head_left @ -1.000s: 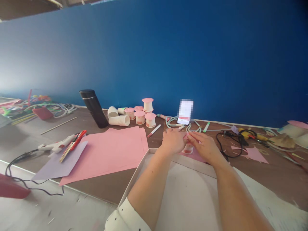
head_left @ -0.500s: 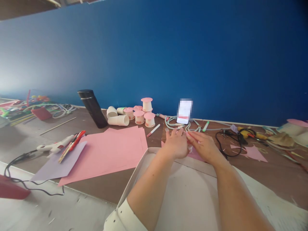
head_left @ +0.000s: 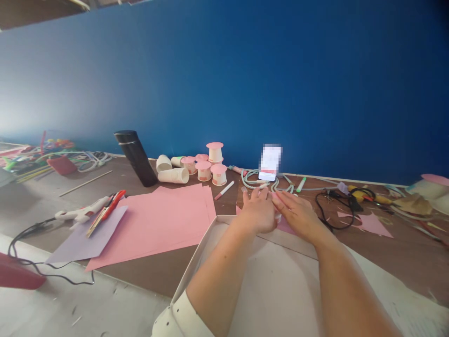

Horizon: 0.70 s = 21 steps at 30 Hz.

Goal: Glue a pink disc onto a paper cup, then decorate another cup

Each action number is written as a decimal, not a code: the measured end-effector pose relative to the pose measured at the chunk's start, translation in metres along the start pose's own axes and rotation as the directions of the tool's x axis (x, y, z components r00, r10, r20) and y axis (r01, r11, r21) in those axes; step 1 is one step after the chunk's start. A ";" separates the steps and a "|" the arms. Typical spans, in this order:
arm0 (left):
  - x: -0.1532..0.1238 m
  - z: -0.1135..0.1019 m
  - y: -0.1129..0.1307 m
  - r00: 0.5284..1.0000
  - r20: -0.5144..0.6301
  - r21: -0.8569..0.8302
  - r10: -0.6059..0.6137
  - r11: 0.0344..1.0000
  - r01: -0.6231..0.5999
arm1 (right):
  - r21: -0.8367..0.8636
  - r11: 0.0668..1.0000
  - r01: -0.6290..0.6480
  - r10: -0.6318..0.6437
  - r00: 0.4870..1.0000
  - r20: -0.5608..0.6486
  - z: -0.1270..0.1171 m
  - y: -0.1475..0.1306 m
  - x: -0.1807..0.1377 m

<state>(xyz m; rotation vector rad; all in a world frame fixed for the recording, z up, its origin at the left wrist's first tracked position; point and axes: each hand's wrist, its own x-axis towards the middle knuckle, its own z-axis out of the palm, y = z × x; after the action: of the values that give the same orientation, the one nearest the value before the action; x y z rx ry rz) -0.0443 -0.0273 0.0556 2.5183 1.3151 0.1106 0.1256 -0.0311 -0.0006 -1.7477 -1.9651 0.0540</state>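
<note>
Close together beyond the white box's far wall are my left hand [head_left: 258, 211] and my right hand [head_left: 298, 213]. Between their fingers a small pink paper piece [head_left: 274, 197] shows, with something whitish under it that I cannot make out. My left hand curves around it from the left, its outer fingers spread forward and its thumb hidden. From the right, the fingers of my right hand press on it, stretched and close together. Under the hands lie flat pink and purple paper pieces [head_left: 286, 226]. The white box [head_left: 280, 285] lies beneath my forearms.
Pink-topped paper cups [head_left: 219, 175], stacked white cups [head_left: 173, 176] and a black bottle [head_left: 136, 159] stand along the blue wall. Pink sheets [head_left: 164, 220], a red utility knife [head_left: 107, 210] and a glue gun [head_left: 82, 210] lie left. A phone [head_left: 270, 163], cables [head_left: 335, 206] and scraps [head_left: 375, 224] lie behind and right.
My right hand's fingers have shifted slightly and lie flatter over the pink piece. My left hand stays nearly in place. The whole view has moved a touch.
</note>
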 end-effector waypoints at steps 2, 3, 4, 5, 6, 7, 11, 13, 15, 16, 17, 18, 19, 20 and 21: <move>-0.001 -0.001 0.000 1.000 0.012 0.014 -0.001 1.000 0.001 | -0.024 0.999 -0.034 0.035 0.998 0.046 -0.001 -0.001 -0.001; -0.001 -0.001 0.000 1.000 0.013 0.018 -0.001 1.000 0.000 | -0.033 0.998 -0.045 0.047 0.997 0.064 -0.001 -0.001 -0.001; -0.001 -0.001 0.000 1.000 0.013 0.021 0.001 1.000 -0.001 | -0.041 0.998 -0.051 0.054 0.995 0.078 -0.001 -0.001 -0.001; -0.001 -0.001 0.001 1.000 0.013 0.024 0.001 1.000 -0.002 | -0.047 0.997 -0.053 0.057 0.994 0.089 -0.001 -0.001 -0.001; -0.001 -0.001 0.001 1.000 0.016 0.027 0.001 1.000 -0.001 | -0.052 0.997 -0.053 0.058 0.994 0.094 -0.001 -0.001 -0.001; -0.001 -0.001 0.001 1.000 0.019 0.028 -0.001 1.000 0.001 | -0.054 0.997 -0.050 0.055 0.994 0.096 -0.001 -0.001 -0.001; -0.001 -0.001 0.001 1.000 0.021 0.023 -0.005 1.000 0.004 | -0.042 0.999 0.013 -0.009 0.996 0.083 0.000 0.001 -0.002; -0.001 -0.002 0.001 1.000 0.023 0.019 -0.003 1.000 0.003 | -0.036 0.998 0.046 -0.043 0.997 0.070 0.000 0.002 -0.002; -0.002 -0.003 0.002 1.000 0.028 0.018 0.000 1.000 0.000 | -0.032 0.998 0.045 -0.043 0.997 0.058 0.001 0.002 -0.002; -0.002 -0.003 0.002 1.000 0.029 0.016 0.002 1.000 -0.003 | -0.030 0.999 0.038 -0.037 0.998 0.055 0.002 0.003 -0.003; -0.002 -0.003 0.002 1.000 0.030 0.013 0.004 1.000 -0.005 | -0.026 0.999 0.032 -0.030 0.998 0.053 0.002 0.003 -0.003; -0.002 -0.003 0.002 1.000 0.029 0.009 0.006 1.000 -0.006 | -0.020 0.999 0.028 -0.027 0.998 0.052 0.003 0.004 -0.002; -0.002 -0.003 0.002 1.000 0.026 0.004 0.007 1.000 -0.007 | -0.014 1.000 0.028 -0.027 0.998 0.051 0.003 0.004 -0.002; -0.002 -0.003 0.001 1.000 0.024 -0.001 0.007 1.000 -0.007 | -0.007 1.000 0.029 -0.028 0.998 0.050 0.003 0.004 -0.002; -0.002 -0.003 0.001 1.000 0.019 -0.007 0.009 1.000 -0.008 | -0.002 1.000 0.026 -0.026 0.999 0.048 0.003 0.005 -0.002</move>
<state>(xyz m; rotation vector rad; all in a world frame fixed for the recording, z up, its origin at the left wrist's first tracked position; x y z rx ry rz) -0.0451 -0.0286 0.0590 2.5133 1.2947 0.0929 0.1286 -0.0309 -0.0054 -1.7373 -2.0230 0.0846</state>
